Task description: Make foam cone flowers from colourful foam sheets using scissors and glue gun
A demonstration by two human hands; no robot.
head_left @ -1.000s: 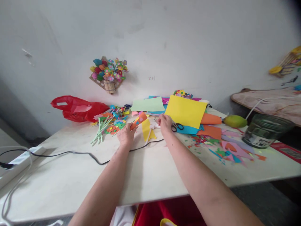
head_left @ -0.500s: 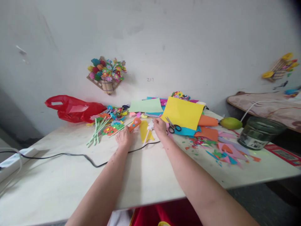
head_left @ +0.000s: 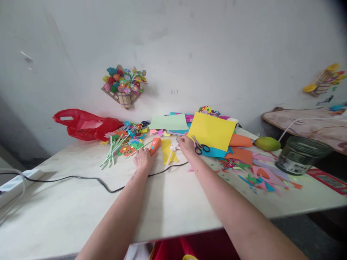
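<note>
Item: orange cone with heart shapes (head_left: pixel 155 145), lowered to the counter (head_left: pixel 176 206), apparently steadied for close work; left hand (head_left: pixel 142 159) spread loosely against it, grip unclear. Item: right hand (head_left: pixel 187 146), fingertips bunched at a white tool (head_left: pixel 175 144), hold uncertain, scissors (head_left: pixel 195 141) nearby.

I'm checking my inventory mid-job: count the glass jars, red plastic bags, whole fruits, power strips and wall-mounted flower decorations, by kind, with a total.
Glass jar: 1
Red plastic bag: 1
Whole fruit: 1
Power strip: 1
Wall-mounted flower decorations, left one and right one: 2
Total: 6
</note>
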